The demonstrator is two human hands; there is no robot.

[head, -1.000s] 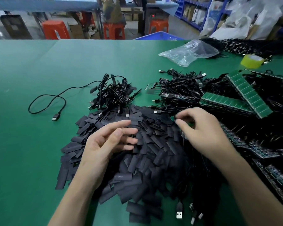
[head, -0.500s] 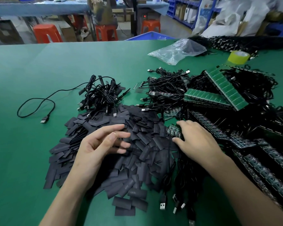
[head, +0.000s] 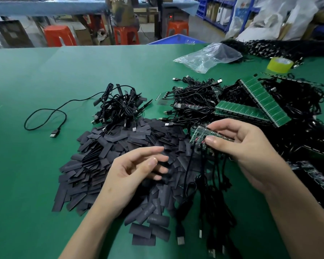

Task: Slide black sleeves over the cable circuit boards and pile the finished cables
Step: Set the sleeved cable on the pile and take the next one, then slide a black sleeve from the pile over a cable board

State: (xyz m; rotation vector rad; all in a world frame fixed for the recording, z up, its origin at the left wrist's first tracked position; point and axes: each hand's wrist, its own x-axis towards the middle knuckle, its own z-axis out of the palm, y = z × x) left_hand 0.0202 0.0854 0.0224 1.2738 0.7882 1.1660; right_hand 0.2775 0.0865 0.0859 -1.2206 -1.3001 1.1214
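Boards [head: 204, 134]: a strip of small green circuit boards, pinched by the right hand [head: 247, 150] between thumb and fingers, held above the near edge of the sleeves [head: 120, 157]. Long axis of the strip runs roughly left to right and slightly away, its free end pointing left toward the other hand. Cables [head: 211, 187] hang from the boards down onto the table [head: 64, 71], USB plugs lying near the front edge.

Left hand [head: 137, 172]: empty, fingers loosely curled and apart, palm turned inward, hovering over the sleeves and just left of the strip's free end. It is the nearer hand to the sleeves; nothing is gripped.

Sleeves: black flat tubes in a broad heap at centre, directly beneath and left of both hands.

Finished pile [head: 120, 107]: tangle of cables beyond the sleeves, far left of the boards; one loose cable [head: 45, 116] trails further left.

Stock: more green panels [head: 260, 103] and cables to the right, well apart from the left hand.

Judgement: the step in hand looks like picking a sleeve, which would then meet the strip from its left end, along the long axis. No sleeve is on these boards yet, as far as can be seen.
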